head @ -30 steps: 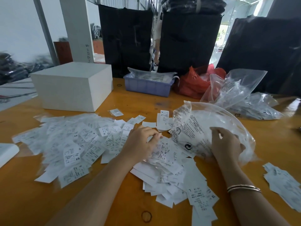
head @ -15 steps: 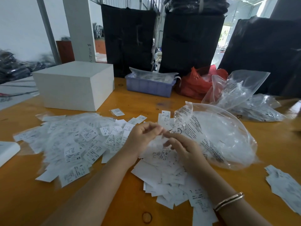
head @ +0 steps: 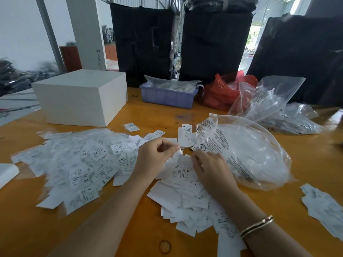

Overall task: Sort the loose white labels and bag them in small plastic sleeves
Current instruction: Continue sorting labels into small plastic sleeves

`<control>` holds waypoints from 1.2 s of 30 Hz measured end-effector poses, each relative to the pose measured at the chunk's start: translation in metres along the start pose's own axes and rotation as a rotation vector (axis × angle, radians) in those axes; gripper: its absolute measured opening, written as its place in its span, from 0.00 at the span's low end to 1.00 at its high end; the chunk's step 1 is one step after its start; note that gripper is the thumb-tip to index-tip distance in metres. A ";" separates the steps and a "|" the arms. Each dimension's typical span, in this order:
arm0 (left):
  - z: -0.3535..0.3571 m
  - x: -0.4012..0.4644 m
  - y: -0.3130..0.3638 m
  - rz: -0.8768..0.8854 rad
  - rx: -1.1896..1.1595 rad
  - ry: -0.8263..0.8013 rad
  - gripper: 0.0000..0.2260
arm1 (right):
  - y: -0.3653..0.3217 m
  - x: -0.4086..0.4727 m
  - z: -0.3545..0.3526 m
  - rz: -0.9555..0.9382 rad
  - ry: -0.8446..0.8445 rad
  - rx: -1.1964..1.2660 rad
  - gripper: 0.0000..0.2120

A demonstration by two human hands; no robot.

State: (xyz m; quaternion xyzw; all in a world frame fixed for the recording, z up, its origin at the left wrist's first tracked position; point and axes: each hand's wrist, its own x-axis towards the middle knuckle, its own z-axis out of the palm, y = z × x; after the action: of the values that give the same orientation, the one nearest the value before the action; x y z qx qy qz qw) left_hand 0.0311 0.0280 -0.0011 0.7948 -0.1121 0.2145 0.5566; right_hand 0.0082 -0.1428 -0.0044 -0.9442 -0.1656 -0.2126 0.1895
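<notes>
- While both forearms reach in over the orange table (head: 306, 164), the left hand (head: 154, 158) hovers above the middle of the label spread, fingers curled, thumb and fingertips pinching a small clear plastic sleeve (head: 178, 148).
- Right hand (head: 213, 169) sits just right of the left, fingers bent down onto the loose white labels (head: 185, 197); its fingertips are hidden from this angle, so I cannot tell whether they hold anything.
- Loose labels lie heaped under and in front of both hands; size print such as XXL is readable.
- Sleeved labels (head: 79, 164) are spread wide to the left; XS, S and XL marks visible.
- 1 large clear bag (head: 256, 154) with printed warning text lies open, touching the heap's right edge, just beyond the right hand.
- A further small batch of labels (head: 324, 206) lies apart at the table's right edge.
- Gold bangle (head: 257, 226) on the right wrist.
- Far side of the table: white box (head: 79, 97) left, blue tray (head: 167, 96) centre, red bag (head: 222, 93) beside it, more clear bags (head: 274, 108) at right.
</notes>
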 end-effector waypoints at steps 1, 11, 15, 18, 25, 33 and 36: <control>0.000 0.000 0.000 0.017 0.025 -0.006 0.05 | 0.000 0.000 0.000 0.044 0.031 0.098 0.05; -0.001 -0.005 0.003 0.229 0.314 -0.084 0.09 | 0.005 -0.002 -0.014 0.380 0.247 1.026 0.13; -0.001 -0.006 0.004 0.239 0.346 -0.111 0.11 | 0.000 -0.003 -0.013 0.341 0.219 1.037 0.03; -0.001 -0.005 0.004 0.246 0.349 -0.108 0.11 | 0.001 -0.002 -0.011 0.423 0.256 0.985 0.08; -0.001 -0.005 0.002 0.234 0.419 -0.162 0.12 | 0.000 -0.003 -0.012 0.304 0.277 0.929 0.20; 0.001 -0.004 0.000 0.251 0.415 -0.210 0.11 | -0.006 -0.006 -0.012 0.071 0.309 0.600 0.20; 0.001 -0.004 0.002 0.268 0.422 -0.225 0.11 | -0.006 -0.005 -0.011 0.041 0.277 0.527 0.19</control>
State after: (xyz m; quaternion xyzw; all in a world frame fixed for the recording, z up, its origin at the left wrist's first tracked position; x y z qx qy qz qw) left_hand 0.0266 0.0265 -0.0019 0.8902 -0.2302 0.2150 0.3292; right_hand -0.0023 -0.1434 0.0044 -0.8275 -0.1686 -0.2853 0.4532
